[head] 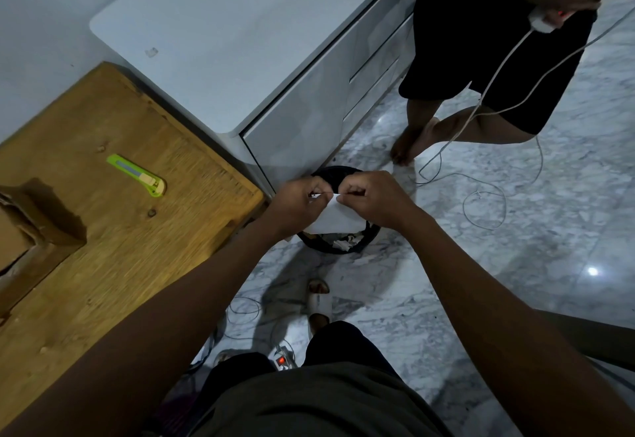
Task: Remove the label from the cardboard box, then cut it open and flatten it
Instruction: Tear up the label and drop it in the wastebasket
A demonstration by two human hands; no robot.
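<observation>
— Marble floor point(515, 230) below, wooden table point(103, 230) off to the left of the hands. What are the hands doing?

— Both are out in front, directly over a dark bin point(338, 246). The left hand point(302, 201) is curled nearly closed, fingertips pinching the top edge of a white label point(335, 218). The right hand point(374, 199) is closed the same way, pinching that edge just beside the left; the two almost touch.

— And the label?

— It hangs down from the pinch, over the bin's mouth.

— Where's the box?

— Far left of the left hand, on the table, cut by the frame edge: box point(20, 230). A green cutter point(137, 175) lies on the table between it and the hands, touched by neither.
</observation>
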